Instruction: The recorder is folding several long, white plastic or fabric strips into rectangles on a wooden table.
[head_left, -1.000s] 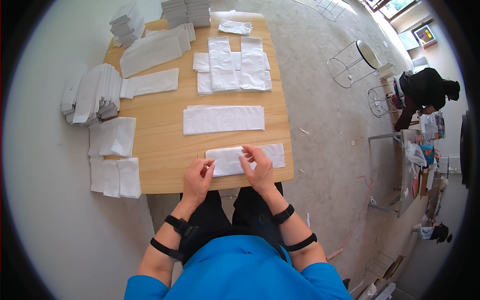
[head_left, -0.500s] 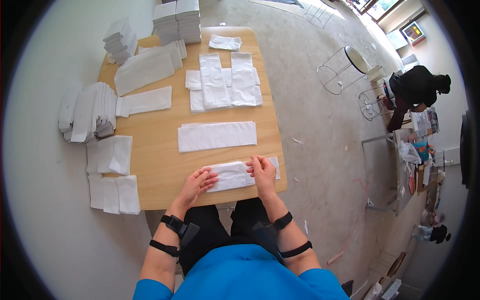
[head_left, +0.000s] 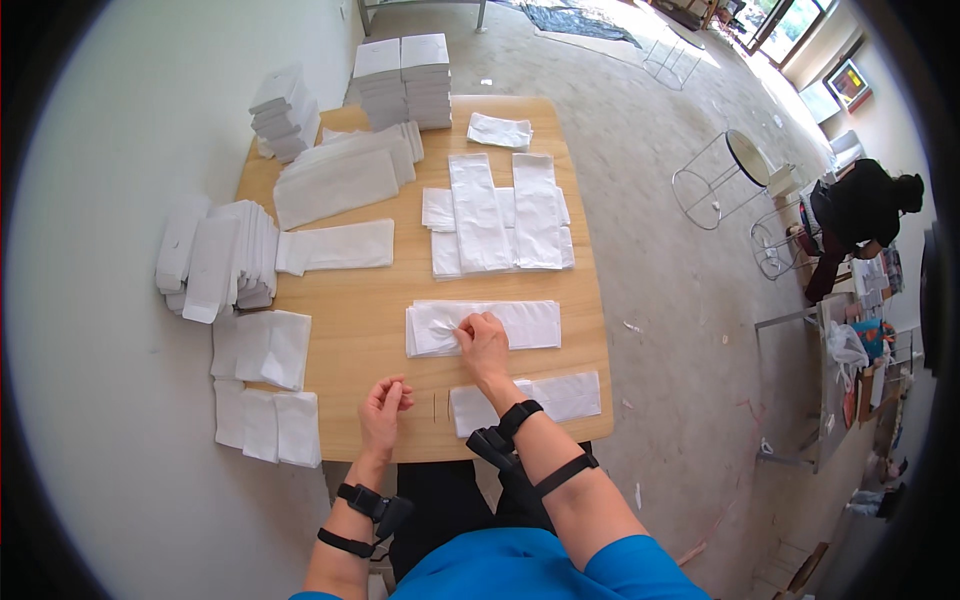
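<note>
White folded stack (head_left: 530, 325) lies mid-surface (head_left: 350, 290). My right hand (head_left: 485, 348): fingertips together, clamped on its top layer, which puckers there. My left hand (head_left: 382, 412): curled, nearer me; cannot tell whether thumb meets fingers. My right forearm (head_left: 545, 445) partly blocks the nearer white strips (head_left: 570, 397). Beyond the stack: crossed white bundle (head_left: 535, 210). Far left: piled white boxes (head_left: 425, 75), contents hidden.

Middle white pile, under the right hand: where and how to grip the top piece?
Probably its left part, pinched with thumb and fingertips from above. The top piece lies thin and flat, but looks puckered beside the right hand, giving a ridge to pinch.
</note>
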